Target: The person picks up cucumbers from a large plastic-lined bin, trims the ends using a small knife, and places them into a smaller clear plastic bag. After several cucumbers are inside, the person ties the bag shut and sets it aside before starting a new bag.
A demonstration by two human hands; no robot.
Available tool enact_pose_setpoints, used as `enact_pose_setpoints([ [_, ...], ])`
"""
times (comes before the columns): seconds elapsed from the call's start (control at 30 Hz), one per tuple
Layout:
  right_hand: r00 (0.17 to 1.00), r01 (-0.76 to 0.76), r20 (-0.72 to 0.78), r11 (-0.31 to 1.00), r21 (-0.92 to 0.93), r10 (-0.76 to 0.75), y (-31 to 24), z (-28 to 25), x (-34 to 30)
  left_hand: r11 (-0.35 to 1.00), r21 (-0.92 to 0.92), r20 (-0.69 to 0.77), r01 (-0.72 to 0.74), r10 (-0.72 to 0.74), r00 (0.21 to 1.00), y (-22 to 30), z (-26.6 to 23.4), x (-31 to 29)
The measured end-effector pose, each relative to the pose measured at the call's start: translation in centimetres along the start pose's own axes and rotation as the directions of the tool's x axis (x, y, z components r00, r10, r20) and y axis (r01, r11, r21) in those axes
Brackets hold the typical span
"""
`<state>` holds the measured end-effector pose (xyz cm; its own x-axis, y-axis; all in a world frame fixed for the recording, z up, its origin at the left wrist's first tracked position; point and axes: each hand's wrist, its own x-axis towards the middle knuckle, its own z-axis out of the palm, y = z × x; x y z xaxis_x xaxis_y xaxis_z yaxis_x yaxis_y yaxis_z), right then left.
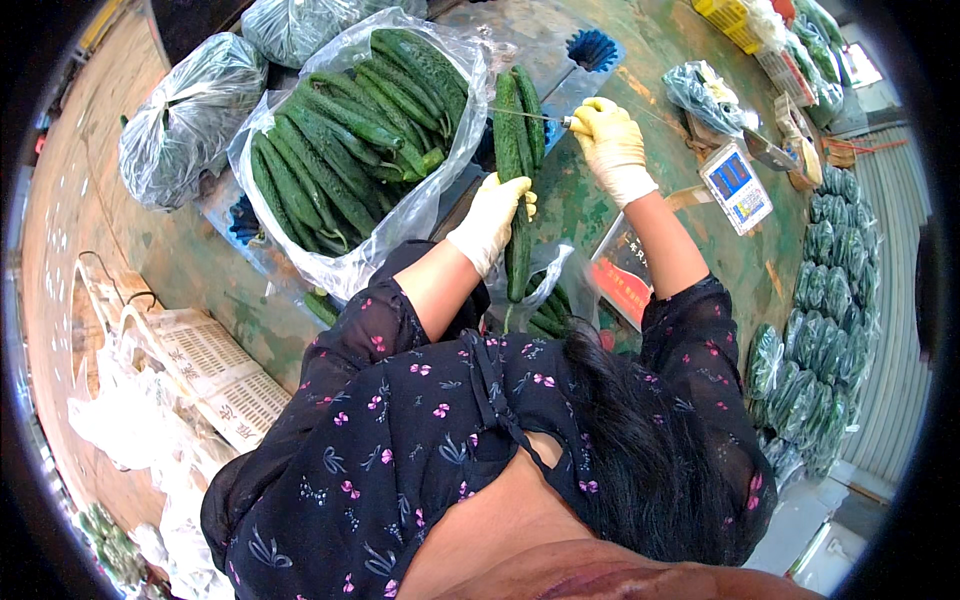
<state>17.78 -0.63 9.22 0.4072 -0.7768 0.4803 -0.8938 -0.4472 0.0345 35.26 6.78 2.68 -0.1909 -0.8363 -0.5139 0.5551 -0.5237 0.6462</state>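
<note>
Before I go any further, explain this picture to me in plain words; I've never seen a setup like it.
There is no machine here: you see a person's own hands, in pale yellow gloves. The camera is worn on the head and looks down through a very wide lens, so straight edges bend and the corners go black.

The left hand grips a few long cucumbers. The right hand holds a thin tool, which crosses over them; its exact kind is unclear.

Below is a worn green table. An open clear bag full of more cucumbers is at the left, and a white-and-blue panel at the right.
</note>
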Motion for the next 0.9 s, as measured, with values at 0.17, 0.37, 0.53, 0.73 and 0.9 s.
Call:
enact_pose_setpoints([
  [0.17,0.974,-0.073,0.209,0.996,-0.056,0.083,0.5,1.2,0.5,0.998,0.004,-0.002,0.056,-0.056,0.998,0.1,0.0,0.1],
  [0.37,0.964,-0.033,0.264,0.999,-0.015,0.036,0.9,1.2,0.5,0.999,-0.008,0.015,0.050,-0.050,0.999,0.3,0.1,-0.2],
  [0.53,0.948,-0.049,0.317,0.998,0.034,0.036,1.0,1.1,0.7,0.998,-0.006,-0.023,0.060,-0.060,0.998,0.5,0.4,-0.3],
  [0.73,0.930,-0.065,0.367,0.989,0.134,0.011,1.3,1.7,0.8,0.999,0.025,-0.037,0.020,-0.019,0.999,0.3,0.1,-0.4],
  [0.9,0.949,-0.051,0.316,0.985,0.167,-0.005,0.2,1.4,2.8,0.988,0.019,-0.073,-0.151,0.152,0.986,0.3,0.6,-0.6],
])
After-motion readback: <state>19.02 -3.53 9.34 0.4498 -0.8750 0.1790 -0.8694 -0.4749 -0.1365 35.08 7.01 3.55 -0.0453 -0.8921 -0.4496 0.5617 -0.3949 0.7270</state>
